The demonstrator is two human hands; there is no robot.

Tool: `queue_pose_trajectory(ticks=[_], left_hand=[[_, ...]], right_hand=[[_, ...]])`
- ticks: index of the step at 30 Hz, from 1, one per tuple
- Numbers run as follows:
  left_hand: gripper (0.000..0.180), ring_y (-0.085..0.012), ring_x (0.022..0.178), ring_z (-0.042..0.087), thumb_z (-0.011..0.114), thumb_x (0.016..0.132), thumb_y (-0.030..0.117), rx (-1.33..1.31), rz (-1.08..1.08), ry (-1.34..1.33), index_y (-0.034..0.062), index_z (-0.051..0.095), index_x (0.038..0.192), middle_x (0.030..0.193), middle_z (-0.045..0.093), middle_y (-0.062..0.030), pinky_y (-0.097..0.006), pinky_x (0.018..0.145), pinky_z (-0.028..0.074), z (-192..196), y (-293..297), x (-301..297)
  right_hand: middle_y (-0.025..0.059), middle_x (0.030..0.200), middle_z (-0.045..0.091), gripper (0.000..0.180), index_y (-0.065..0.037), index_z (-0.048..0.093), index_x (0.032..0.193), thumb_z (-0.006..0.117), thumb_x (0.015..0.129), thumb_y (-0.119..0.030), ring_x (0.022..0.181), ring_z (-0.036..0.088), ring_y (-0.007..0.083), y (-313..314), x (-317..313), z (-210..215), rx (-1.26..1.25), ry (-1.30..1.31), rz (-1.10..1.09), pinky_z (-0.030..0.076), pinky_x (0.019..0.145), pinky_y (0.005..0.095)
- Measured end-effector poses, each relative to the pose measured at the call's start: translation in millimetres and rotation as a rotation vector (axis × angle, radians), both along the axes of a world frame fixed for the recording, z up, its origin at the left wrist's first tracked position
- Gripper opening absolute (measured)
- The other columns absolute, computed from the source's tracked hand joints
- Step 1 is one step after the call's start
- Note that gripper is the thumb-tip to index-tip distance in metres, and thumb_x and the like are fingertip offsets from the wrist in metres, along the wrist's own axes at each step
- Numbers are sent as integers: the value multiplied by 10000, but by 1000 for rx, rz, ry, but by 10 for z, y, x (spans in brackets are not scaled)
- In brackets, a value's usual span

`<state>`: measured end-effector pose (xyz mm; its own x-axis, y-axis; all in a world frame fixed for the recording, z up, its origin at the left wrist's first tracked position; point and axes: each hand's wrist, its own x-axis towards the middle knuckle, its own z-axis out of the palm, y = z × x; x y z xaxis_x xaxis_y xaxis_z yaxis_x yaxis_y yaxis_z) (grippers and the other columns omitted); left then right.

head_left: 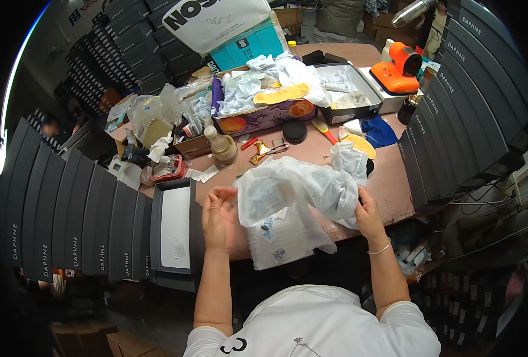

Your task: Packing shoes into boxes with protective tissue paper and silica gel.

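Grips paper [326, 190] at right end with right hand [369, 215]. Holds left hand [219, 220] open just beside paper's left edge.

An orange device [395, 77] stands on a white box [391, 105], right of a purple carton [264, 121] heaped with crumpled paper [240, 93]. A blue cloth [380, 131] lies right of a black disc [295, 131].

White tissue paper [329, 193] is hiding some fingertips of the right hand [369, 213] and any contents. The left hand [219, 221] is blurring. Far left, a person [58, 134] is appearing blurred. The near white shirt [323, 318] is running past the lower edge.
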<state>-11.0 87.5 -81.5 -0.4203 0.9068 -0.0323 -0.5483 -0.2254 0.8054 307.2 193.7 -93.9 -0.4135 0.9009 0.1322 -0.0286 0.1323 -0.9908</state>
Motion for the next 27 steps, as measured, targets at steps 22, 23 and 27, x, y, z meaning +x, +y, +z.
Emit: queue_pose_trajectory(ticks=[22,23,27], left_hand=[[304,-221,1055,612,449,1009,224,77,126,-43,7,553,1196,1153,628,-136,-367,936,483,-210,35,-119],[309,-229,1054,612,433,1016,232,78,141,-16,4,556,1184,1150,627,-149,-371,945,479,-86,35,-126],[289,-255,1062,604,446,1012,227,67,22,-309,-6,563,1137,1125,628,-178,-383,991,456,283,134,-74]], right_hand=[[48,875,639,191,25,582,1028,549,952,-147,817,565,100,6,165,36,155,-189,-133,467,739,265],[44,865,639,195,25,583,1023,555,951,-154,803,563,99,8,173,28,136,-172,-104,467,732,264],[36,846,636,205,24,590,1013,572,947,-170,775,557,94,22,138,-36,53,-125,-45,464,711,256]])
